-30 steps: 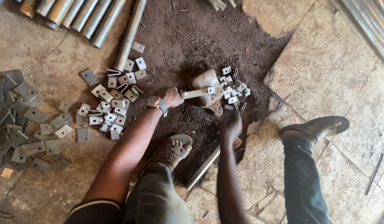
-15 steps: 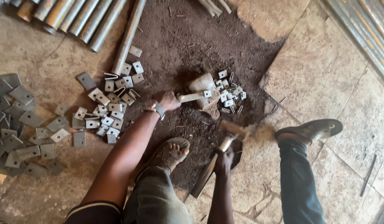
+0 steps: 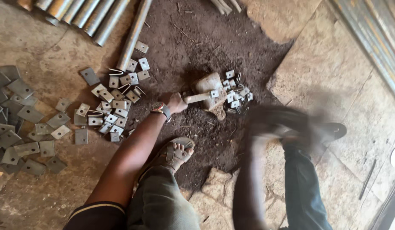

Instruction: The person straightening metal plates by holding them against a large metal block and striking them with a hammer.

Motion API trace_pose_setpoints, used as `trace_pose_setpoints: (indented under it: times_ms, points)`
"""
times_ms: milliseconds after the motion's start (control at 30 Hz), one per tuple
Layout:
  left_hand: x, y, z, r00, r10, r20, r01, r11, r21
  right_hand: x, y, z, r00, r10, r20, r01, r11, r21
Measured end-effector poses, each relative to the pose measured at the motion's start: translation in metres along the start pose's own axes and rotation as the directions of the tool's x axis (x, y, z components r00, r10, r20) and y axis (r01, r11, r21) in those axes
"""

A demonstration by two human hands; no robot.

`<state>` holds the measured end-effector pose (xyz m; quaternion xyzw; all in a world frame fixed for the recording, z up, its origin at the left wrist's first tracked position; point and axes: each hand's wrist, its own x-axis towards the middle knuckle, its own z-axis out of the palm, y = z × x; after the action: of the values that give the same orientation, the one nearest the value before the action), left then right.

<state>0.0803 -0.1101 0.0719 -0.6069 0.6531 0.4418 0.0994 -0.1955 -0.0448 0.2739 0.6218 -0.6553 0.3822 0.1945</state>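
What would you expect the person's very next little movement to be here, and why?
Probably a downward strike with the right hand, though that is a guess. It is raised and motion-blurred, so what it grips cannot be made out. The left hand holds a pale rod whose tip pins a small square plate on the stone block.

Open dark dirt [image 3: 193, 47] above the stone block [image 3: 209, 87], bare but for twigs. Left of the left hand [image 3: 176, 102], blocked by a heap of small metal plates [image 3: 114, 100]; farther left, larger flat plates [image 3: 18, 123]. Right of the block, crowded by a cluster of bent brackets [image 3: 235, 93]. Pipes [image 3: 99, 17] across the top left. Bare stone slabs [image 3: 346, 81] to the right. Sandalled foot [image 3: 174, 153] below the left hand; blurred right hand [image 3: 270, 123] over the slab edge.
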Motion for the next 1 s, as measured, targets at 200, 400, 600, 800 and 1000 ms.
trace_pose_setpoints:
  times_ms: [200,400,600,800,1000]
  points:
    - [-0.001,0.004,0.008,0.957,0.192,-0.218,-0.222,0.967,-0.126,-0.077,-0.033,0.023,0.639,0.385,0.666,-0.679,0.69,0.252]
    - [-0.002,0.009,0.006,1.0,0.003,0.018,-0.001,0.995,-0.103,0.023,0.002,-0.035,0.951,0.224,0.213,-0.31,0.687,0.658]
    - [-0.006,0.01,-0.003,0.995,-0.073,0.073,0.078,0.996,-0.054,-0.033,-0.047,0.024,0.963,0.145,0.227,-0.174,0.978,0.114]
    - [-0.01,0.011,-0.008,0.997,0.025,-0.069,-0.03,0.996,-0.079,-0.047,-0.047,0.001,0.771,0.283,0.57,-0.486,0.84,0.24]
    - [-0.012,0.01,-0.007,0.999,-0.054,-0.003,0.053,0.995,-0.08,-0.032,-0.026,0.016,0.978,0.197,0.069,-0.207,0.87,0.448]
